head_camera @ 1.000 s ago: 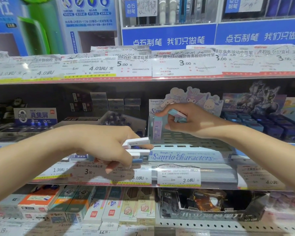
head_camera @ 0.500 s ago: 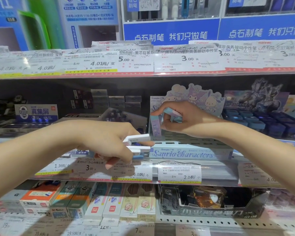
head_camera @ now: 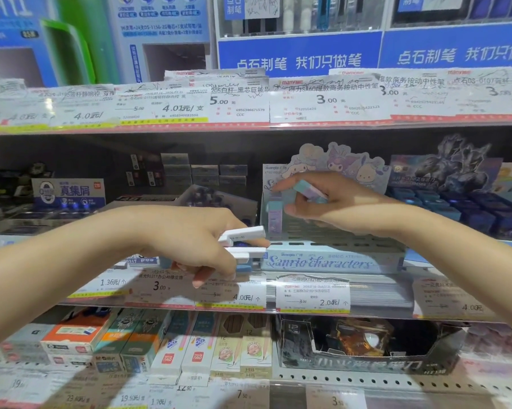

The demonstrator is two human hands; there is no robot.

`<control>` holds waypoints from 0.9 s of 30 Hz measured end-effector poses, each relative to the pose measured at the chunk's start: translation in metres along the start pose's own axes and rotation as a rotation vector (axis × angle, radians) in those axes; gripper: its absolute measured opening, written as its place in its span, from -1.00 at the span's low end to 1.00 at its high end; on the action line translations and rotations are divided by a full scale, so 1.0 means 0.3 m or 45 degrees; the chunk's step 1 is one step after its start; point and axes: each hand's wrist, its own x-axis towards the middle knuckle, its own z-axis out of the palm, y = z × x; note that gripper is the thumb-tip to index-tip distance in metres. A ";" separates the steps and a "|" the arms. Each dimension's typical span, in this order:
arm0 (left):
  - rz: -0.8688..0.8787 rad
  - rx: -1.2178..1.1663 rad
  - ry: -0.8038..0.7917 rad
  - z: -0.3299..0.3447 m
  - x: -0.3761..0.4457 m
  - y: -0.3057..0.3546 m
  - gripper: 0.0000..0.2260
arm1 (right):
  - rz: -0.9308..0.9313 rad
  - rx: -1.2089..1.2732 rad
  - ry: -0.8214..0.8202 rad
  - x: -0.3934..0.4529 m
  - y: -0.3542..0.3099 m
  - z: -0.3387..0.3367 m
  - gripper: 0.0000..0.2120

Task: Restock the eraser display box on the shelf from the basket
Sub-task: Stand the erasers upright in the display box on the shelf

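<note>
Spanning the middle shelf (head_camera: 308,312) from its left end: a blue-and-white carton (head_camera: 68,191) at the back, dark small boxes (head_camera: 190,171) behind the centre, price tags (head_camera: 312,296) along the front edge.

Left hand (head_camera: 190,240): near the shelf's front edge, left of centre, grip closed on a stack of white erasers (head_camera: 244,242) with a blue one at the bottom; the stack's ends reach the display box's left front corner and cover part of a price tag.

Eraser display box (head_camera: 331,261): pale blue, lettered "Sanrio characters", at the shelf's centre front; slotted floor mostly bare, one eraser (head_camera: 275,215) standing upright in its back left corner; cartoon header card (head_camera: 340,165) rising behind.

Right hand (head_camera: 334,203): over the box's left half, fingers closed on a teal-and-lilac eraser (head_camera: 308,191), thumb touching the upright one; hand and forearm hide much of the box's slots.

Right end: dark blue boxes (head_camera: 467,208) beside the display box.

Lower shelf: pencil cartons (head_camera: 207,346), a black open tray (head_camera: 367,346).
</note>
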 end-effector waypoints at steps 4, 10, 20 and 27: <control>0.130 -0.235 0.056 0.000 -0.025 0.047 -0.91 | 0.245 0.743 0.105 0.010 -0.009 -0.007 -0.89; -0.018 -0.723 0.355 0.028 -0.011 0.095 -0.69 | 0.168 1.541 -0.044 0.003 -0.035 -0.003 -0.89; -0.028 -0.677 0.544 0.060 0.029 0.162 -0.51 | 0.032 1.677 0.067 0.016 -0.111 0.065 -0.83; -0.070 -0.807 0.495 0.042 0.018 0.126 -0.75 | 0.092 1.312 0.209 0.008 -0.084 0.052 -0.79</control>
